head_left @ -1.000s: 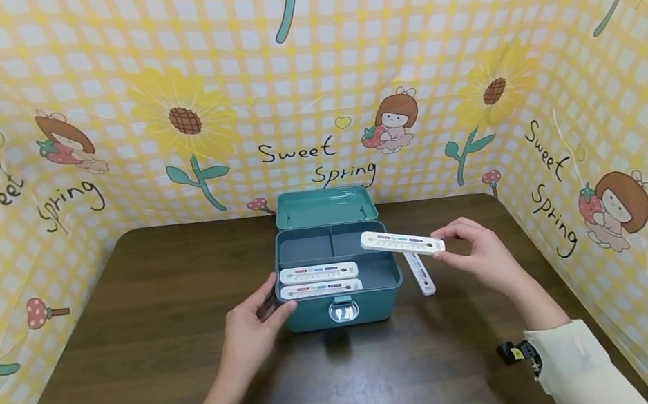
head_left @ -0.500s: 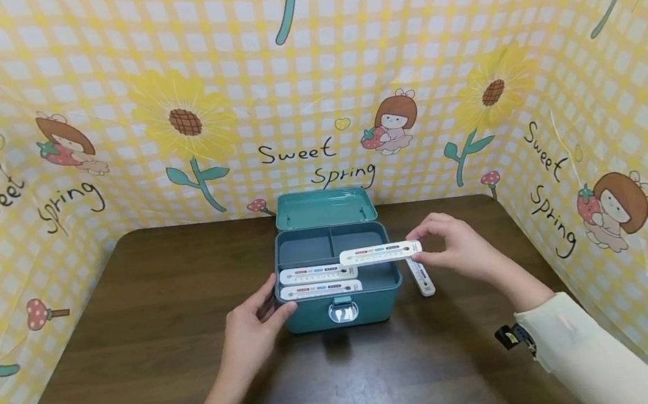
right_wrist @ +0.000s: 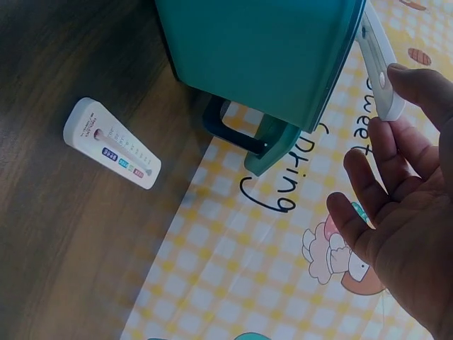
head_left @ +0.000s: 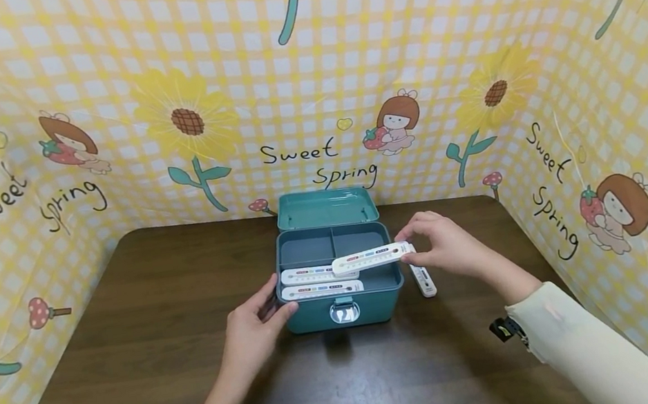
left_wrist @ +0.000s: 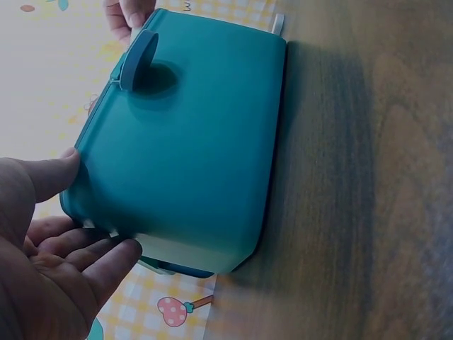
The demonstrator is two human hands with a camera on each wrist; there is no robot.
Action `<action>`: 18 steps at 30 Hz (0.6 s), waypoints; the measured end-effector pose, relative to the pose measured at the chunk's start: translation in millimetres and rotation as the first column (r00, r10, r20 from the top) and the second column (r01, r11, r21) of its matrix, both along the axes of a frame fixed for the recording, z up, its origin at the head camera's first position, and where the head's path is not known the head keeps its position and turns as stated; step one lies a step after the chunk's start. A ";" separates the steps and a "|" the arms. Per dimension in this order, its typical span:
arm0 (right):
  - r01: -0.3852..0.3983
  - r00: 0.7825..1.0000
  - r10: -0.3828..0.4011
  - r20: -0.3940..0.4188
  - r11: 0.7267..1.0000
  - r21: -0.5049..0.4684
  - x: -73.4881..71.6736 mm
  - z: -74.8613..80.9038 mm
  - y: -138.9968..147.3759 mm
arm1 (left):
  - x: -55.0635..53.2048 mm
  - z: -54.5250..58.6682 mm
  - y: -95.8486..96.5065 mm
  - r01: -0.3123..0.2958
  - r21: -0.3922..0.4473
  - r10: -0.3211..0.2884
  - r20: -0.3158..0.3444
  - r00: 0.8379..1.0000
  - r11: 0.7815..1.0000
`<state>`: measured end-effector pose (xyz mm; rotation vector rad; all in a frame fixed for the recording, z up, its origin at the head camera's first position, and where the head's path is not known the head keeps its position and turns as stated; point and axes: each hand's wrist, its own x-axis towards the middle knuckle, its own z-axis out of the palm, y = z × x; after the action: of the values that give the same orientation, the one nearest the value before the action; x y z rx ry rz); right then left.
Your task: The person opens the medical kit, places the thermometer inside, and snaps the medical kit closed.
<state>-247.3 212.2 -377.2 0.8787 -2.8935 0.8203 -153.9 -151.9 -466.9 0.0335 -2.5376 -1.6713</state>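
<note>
A teal storage box (head_left: 310,317) stands on the table, its lid (head_left: 326,208) raised at the back. My left hand (head_left: 252,335) grips its left front corner, thumb at the front and fingers along the side. Thumb and fingers of my right hand (head_left: 444,247) pinch one end of a white thermometer (head_left: 370,259), slightly tilted over the box's front compartment. Inside lie two similar thermometers, a rear one (head_left: 310,274) partly covered by the held one and a front one (head_left: 321,290). Another thermometer (right_wrist: 113,145) lies on the table right of the box.
A divider (head_left: 333,241) splits the back of the box into two compartments. A clear-fronted latch (head_left: 344,310) sits on the front wall. The dark wooden table (head_left: 150,340) is bordered by yellow checked cloth (head_left: 306,79) at the back and sides.
My right hand has moved left, bringing the held thermometer from the box's right edge to above the front compartment; its left end has swung from raised to lower. The left hand stays put.
</note>
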 end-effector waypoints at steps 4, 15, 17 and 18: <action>-0.012 1.000 0.012 0.009 1.000 0.025 -2.4 -0.7 -3.8 | 0.8 0.1 0.3 -0.004 0.001 0.004 0.016 1.000 1.000; -0.075 0.996 0.080 -0.030 0.988 0.132 -6.2 1.4 -16.0 | 0.6 -0.8 1.0 -0.014 0.009 0.014 0.013 1.000 1.000; -0.085 0.995 0.091 -0.032 0.984 0.156 -6.5 2.5 -18.4 | 0.2 -0.5 0.9 -0.014 0.011 0.014 0.011 1.000 1.000; -0.086 0.995 0.092 -0.028 0.983 0.165 -6.7 3.0 -19.7 | 0.1 -0.4 0.8 -0.015 0.012 0.015 0.010 1.000 1.000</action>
<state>-254.0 192.5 -374.2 1.0316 -2.9425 0.5702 -153.8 -151.1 -467.2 0.0621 -2.5281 -1.6852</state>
